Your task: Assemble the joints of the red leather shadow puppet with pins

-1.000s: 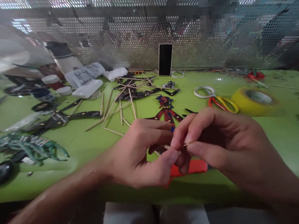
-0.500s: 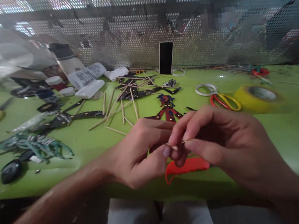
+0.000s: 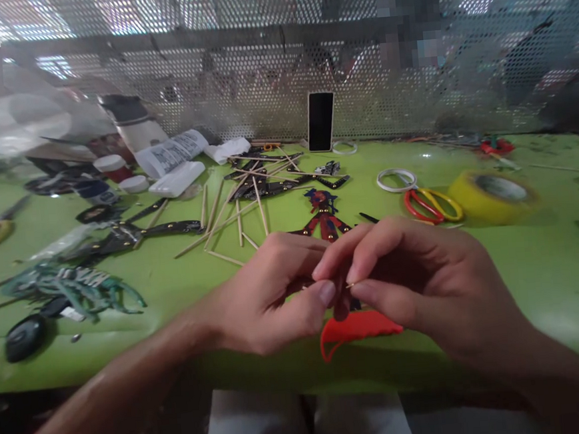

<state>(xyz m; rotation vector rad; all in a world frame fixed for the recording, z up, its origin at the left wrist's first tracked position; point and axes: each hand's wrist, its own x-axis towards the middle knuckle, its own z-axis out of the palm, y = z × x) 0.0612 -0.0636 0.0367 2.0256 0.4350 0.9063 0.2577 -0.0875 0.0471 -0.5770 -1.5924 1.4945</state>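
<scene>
Both my hands meet over the front of the green table, fingertips close together. My left hand [image 3: 276, 298] pinches the pale end of what looks like a thin wooden stick, mostly hidden by the fingers. Between thumb and index finger of my right hand [image 3: 414, 274] is a tiny thin gold-coloured piece [image 3: 350, 285], too small to name. Beneath the hands lies a red handle-like piece [image 3: 361, 325] with a loop. Just beyond them rests a red and dark-blue jointed figure [image 3: 327, 224] with brass-coloured studs, its lower part partly hidden.
Thin wooden sticks [image 3: 260, 206] and black studded pieces [image 3: 175, 228] lie across the middle and left. Red-and-yellow-handled scissors [image 3: 439, 208], yellow tape [image 3: 468, 199] and a white ring [image 3: 397, 180] sit right. A phone [image 3: 321, 122] leans against the perforated screen. Green cords [image 3: 74, 287] lie left.
My fingers have shifted slightly, and the pale stick end that stuck out between them is now mostly covered. The red piece stays in place. The view has tilted slightly upward.
</scene>
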